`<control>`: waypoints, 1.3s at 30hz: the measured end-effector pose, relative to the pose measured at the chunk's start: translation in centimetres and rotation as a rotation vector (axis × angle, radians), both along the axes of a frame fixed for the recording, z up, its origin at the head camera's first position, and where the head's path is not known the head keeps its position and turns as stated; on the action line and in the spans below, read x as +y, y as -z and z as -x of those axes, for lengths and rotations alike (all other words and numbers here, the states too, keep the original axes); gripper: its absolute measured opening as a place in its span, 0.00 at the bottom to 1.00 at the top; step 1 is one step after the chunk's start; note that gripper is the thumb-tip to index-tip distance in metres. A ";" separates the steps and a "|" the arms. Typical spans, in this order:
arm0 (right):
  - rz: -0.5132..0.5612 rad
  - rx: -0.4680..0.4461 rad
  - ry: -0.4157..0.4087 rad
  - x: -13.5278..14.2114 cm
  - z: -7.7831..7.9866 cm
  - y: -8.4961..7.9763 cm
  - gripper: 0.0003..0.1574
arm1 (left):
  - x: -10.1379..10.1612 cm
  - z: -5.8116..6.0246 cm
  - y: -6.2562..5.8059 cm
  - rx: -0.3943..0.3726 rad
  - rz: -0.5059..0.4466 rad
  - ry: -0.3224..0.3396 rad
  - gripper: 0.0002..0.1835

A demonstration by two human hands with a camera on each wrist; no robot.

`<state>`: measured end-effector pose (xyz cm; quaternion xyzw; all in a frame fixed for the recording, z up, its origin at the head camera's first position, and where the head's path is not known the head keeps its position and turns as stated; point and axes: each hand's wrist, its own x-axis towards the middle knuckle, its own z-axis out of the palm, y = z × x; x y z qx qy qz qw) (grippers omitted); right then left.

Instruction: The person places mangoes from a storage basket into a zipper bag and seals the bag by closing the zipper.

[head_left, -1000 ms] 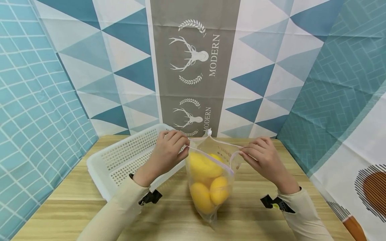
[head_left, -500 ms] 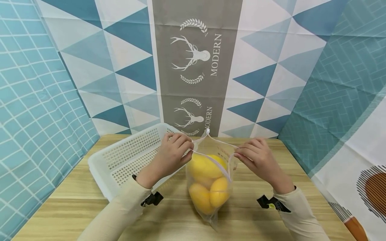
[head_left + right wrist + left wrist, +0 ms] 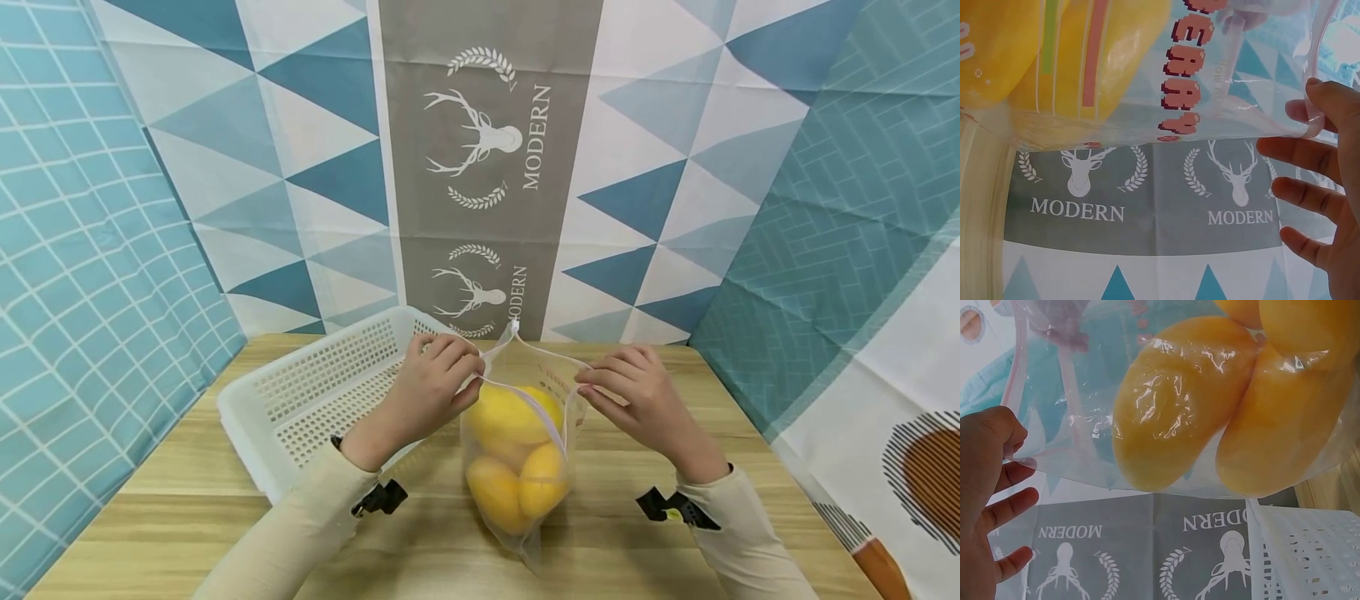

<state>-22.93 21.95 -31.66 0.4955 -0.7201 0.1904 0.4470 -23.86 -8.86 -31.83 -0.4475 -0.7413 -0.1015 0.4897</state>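
Basket (image 3: 247,417) stands left of the bag (image 3: 529,543). Bag, fruit (image 3: 517,417) inside, lies between and below left hand (image 3: 435,379) and right hand (image 3: 628,392), long axis steep, mouth up, neither hand nearer. Each pinches one side of the rim. Slider (image 3: 515,327) sits at far corner.

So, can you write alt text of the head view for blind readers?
A person's left hand and right hand hold open a clear zip bag of yellow mangoes over a wooden table, a white perforated basket at left.

"MODERN" (image 3: 536,137) on the grey backdrop (image 3: 487,227); red "ERRY" (image 3: 1183,75) on the clear bag (image 3: 1138,81).
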 end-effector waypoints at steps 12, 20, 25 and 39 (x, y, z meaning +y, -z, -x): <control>0.058 0.014 0.103 0.4 -1.0 -0.3 0.24 | 0.1 0.0 0.1 -0.018 -0.004 0.009 0.10; 0.143 0.110 0.139 -0.1 -2.2 -0.6 0.22 | 0.1 -0.1 0.1 -0.013 -0.009 0.004 0.11; 0.151 0.139 0.172 -0.8 -3.4 -0.7 0.24 | 0.1 0.0 0.2 -0.013 -0.009 0.005 0.11; 0.103 0.087 0.184 -3.8 -7.0 -0.6 0.34 | 0.5 -0.1 0.3 -0.021 -0.008 0.008 0.09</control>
